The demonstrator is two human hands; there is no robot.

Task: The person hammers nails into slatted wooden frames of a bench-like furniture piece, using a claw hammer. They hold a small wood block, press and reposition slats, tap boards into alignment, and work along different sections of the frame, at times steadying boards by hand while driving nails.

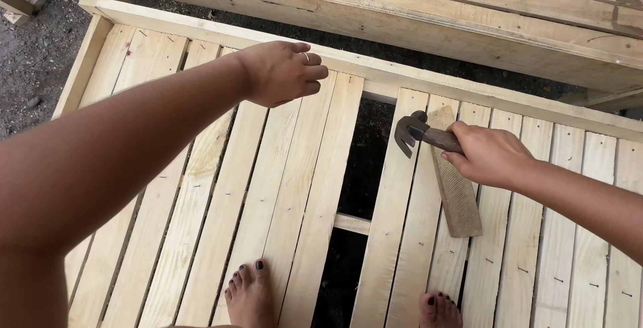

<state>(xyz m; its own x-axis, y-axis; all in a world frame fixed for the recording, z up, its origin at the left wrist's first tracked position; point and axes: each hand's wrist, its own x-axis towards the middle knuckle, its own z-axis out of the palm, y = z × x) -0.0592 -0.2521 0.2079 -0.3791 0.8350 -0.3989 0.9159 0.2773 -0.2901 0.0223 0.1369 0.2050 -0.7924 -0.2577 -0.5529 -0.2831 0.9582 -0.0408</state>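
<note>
Right hand [487,157]: fingers clamped on hammer [422,134] handle, over loose wood block [454,181] | left hand [281,72]: fingers curled together, empty, near slatted frame [221,214] far edge.

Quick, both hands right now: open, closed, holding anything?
Left hand: fingers curled shut over the slats; whether it holds something cannot be told.
Right hand: closed around the hammer handle, above a loose wood piece.

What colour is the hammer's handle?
Dark brown wood, with a dark grey metal head; the hammer shows best in the head view, held in the right hand.
</note>
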